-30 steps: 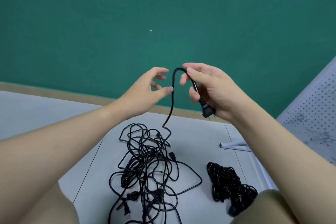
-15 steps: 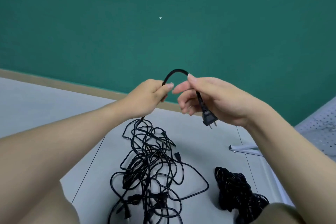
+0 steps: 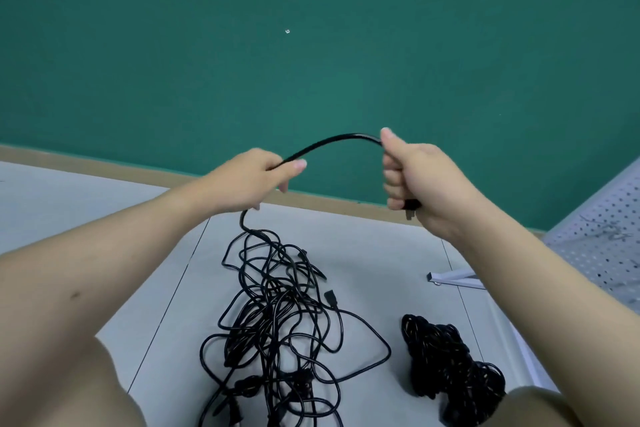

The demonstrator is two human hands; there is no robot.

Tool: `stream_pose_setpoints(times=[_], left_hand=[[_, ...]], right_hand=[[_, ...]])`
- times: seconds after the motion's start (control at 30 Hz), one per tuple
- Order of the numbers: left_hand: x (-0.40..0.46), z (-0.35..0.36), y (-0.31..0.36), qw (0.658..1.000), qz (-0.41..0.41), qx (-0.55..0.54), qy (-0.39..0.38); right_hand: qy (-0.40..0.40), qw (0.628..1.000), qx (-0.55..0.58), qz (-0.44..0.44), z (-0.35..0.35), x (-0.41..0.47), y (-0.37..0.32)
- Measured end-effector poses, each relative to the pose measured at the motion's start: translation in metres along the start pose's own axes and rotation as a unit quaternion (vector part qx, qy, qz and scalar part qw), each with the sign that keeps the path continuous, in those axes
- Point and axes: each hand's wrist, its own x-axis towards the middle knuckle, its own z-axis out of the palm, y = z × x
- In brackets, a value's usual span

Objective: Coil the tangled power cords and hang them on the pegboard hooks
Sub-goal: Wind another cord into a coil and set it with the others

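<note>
Green wall [image 3: 311,45] fills the upper part of our view, with a tan baseboard [image 3: 138,172] running along its foot and a pale grey floor [image 3: 363,253] spreading out below us. We hold a black power cord [image 3: 332,141] up in front of us with both hands, so that it arches between them. Our left hand [image 3: 254,177] pinches the cord between thumb and curled fingers, and from beneath this hand the cord drops down into the tangled pile of cords [image 3: 277,315] lying on the floor between our knees. Our right hand [image 3: 412,177] is closed in a fist around the other end of the arch, and the plug [image 3: 410,208] shows just below the fingers. To the right of the tangle, apart from it, a bundled black cord [image 3: 446,367] lies on the floor near our right knee. A white pegboard [image 3: 602,246] stands at the right edge, tilted in our view, and a white metal foot [image 3: 453,277] lies on the floor beside it.
</note>
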Motion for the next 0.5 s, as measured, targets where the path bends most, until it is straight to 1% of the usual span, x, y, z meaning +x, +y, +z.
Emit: stream_pose_setpoints(times=[0.03,0.07,0.1,0.17,0.23,0.27,0.4,0.43,0.5], left_hand=[[-0.002,0.0,-0.007,0.998,-0.018,-0.015,-0.065],[-0.005,0.001,-0.013,0.993,-0.027,-0.025,-0.11],[-0.008,0.002,-0.015,0.991,-0.03,-0.034,-0.129],[-0.014,0.005,-0.01,0.991,-0.03,-0.056,-0.118],[-0.02,0.01,0.005,0.992,-0.022,-0.08,-0.097],[-0.024,0.013,0.013,0.99,-0.018,-0.093,-0.101],[-0.043,0.032,0.039,0.981,0.002,-0.121,-0.149],[-0.046,0.034,0.045,0.981,0.014,-0.121,-0.152],[-0.052,0.036,0.057,0.98,0.04,-0.12,-0.152]], right_hand=[[0.012,0.997,0.071,0.011,-0.004,0.002,0.0],[0.016,0.992,0.127,0.016,-0.007,0.003,0.0],[0.016,0.986,0.166,0.019,-0.01,0.005,0.0],[0.007,0.979,0.203,0.036,-0.011,0.007,0.004],[0.003,0.979,0.195,0.059,-0.005,0.006,0.01],[0.004,0.981,0.181,0.064,0.0,0.004,0.012],[0.023,0.994,0.087,0.07,0.023,-0.001,0.018],[0.016,0.994,0.065,0.088,0.027,-0.003,0.018],[-0.03,0.991,0.011,0.127,0.033,-0.007,0.018]])
